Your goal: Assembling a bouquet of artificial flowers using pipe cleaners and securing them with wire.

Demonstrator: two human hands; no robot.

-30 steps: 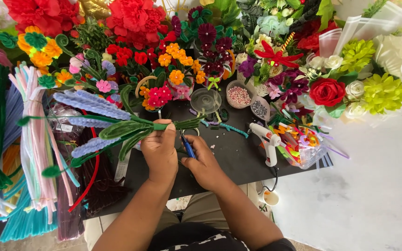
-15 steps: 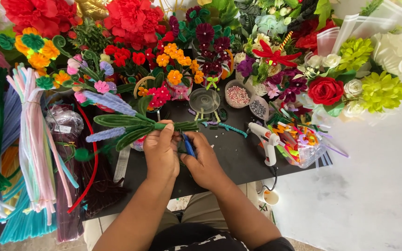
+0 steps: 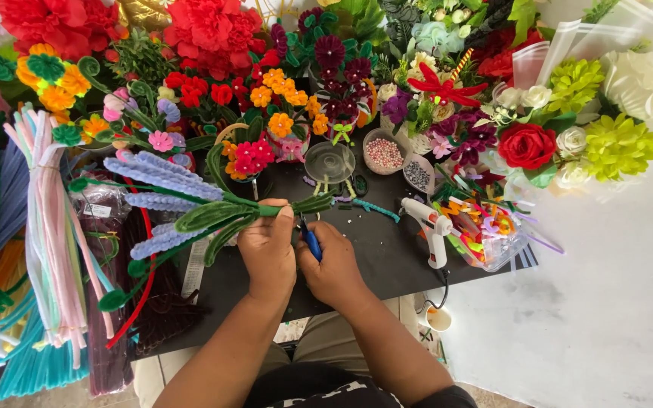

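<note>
Black worktable (image 3: 387, 257) crowded with craft flowers. Left hand (image 3: 267, 245) grips green pipe-cleaner stem bundle with lavender sprigs (image 3: 190, 211); right hand (image 3: 334, 264) closes on blue-handled pliers (image 3: 310, 240) at stem. Step: cutting or twisting stem; next likely needs steady squeeze.

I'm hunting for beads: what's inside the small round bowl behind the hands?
The small round bowl holds pinkish-white beads, heaped so they hide its bottom. Beside it, a second small bowl holds darker grey beads.

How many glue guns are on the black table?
1. The white glue gun lies on the black table, right of the right hand, beside a clear container of colourful bits. Others may be hidden.
</note>
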